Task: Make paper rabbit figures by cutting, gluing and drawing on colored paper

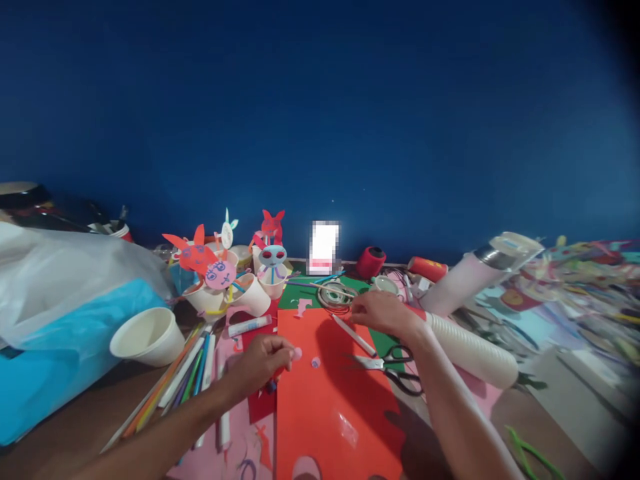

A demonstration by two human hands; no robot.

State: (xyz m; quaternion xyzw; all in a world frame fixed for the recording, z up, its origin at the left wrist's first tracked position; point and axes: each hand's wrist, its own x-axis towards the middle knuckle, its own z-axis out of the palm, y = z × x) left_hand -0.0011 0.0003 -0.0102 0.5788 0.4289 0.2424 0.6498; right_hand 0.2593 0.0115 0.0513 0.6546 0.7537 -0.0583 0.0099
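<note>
one pink piece (297, 354) is pinched by the left hand (266, 359) — well apart from the right hand (381, 312), grip unclear.

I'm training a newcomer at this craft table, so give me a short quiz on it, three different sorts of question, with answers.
1. Which hand holds the small pink piece?
2. True or false: the stack of white cups lies on its side, to the right of the orange-red sheet.
3. The handles of the scissors are: a) yellow, b) black, c) white.

Key: 1. left hand; 2. true; 3. b.
</note>
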